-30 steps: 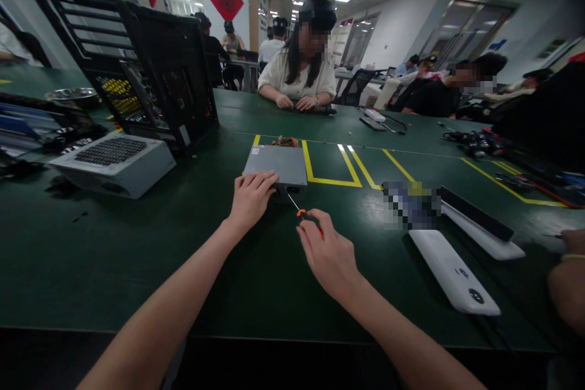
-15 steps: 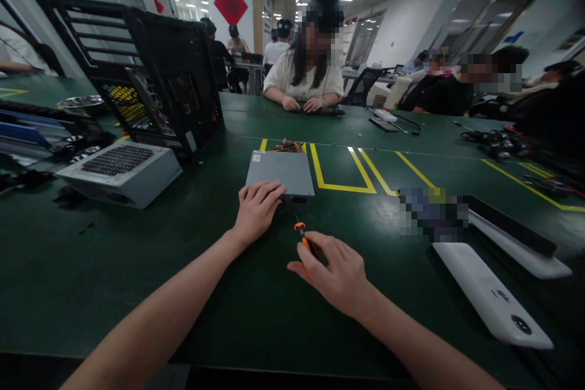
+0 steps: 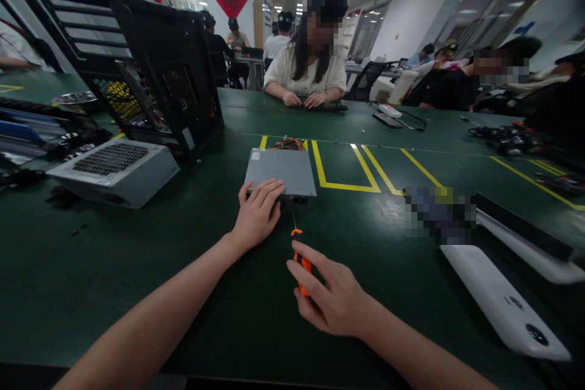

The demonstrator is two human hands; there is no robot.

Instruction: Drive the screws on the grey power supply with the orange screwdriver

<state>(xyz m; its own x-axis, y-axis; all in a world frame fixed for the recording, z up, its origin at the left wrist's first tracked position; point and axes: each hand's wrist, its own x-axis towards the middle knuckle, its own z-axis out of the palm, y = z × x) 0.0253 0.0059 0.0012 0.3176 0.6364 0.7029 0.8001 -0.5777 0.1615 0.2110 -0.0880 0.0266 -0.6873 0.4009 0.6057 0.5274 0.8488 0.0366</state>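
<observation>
A grey computer power supply lies flat on the green table, its near face with the socket turned toward me. My left hand grips its near left edge, fingers over the top and thumb down by the near face. Below it, my right hand holds an orange and black screwdriver by the handle. The thin shaft points away from me at the near face of the power supply; whether the tip touches it I cannot tell. Colored cables come out behind the power supply.
On the left stand a second power supply with a grille and a black computer case. Several blue-edged parts lie at the far left. White devices are on the right. Across the table sits a person.
My right hand has come slightly nearer to me, and the screwdriver has turned more upright in the picture, showing more of its handle. My left hand stays on the power supply.
</observation>
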